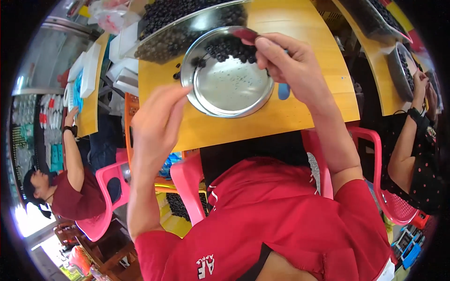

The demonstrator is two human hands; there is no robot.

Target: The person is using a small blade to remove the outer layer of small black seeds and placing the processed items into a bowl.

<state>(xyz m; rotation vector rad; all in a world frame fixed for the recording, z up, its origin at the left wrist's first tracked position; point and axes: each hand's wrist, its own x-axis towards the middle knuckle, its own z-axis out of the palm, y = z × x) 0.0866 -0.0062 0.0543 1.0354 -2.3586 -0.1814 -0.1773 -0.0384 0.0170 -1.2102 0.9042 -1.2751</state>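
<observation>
Right hand (pixel 286 63) pinches small dark-red piece over steel bowl (pixel 227 91) – dark berries (pixel 229 47) heaped at far rim, just beneath fingertips. Left hand (pixel 157 122), fingers pressed together, touches near-left rim – farther from berries. 2 co-workers flank.

Right hand (pixel 286 65) hides bowl (pixel 225 91) rim, berries (pixel 229 49).

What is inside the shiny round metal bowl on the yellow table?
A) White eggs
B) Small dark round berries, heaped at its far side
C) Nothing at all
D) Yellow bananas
B: the metal bowl has a heap of small dark berries at its far side, close to the right hand, while the rest of its bottom shows bare metal with only tiny specks; the left hand is at its near rim.
</observation>
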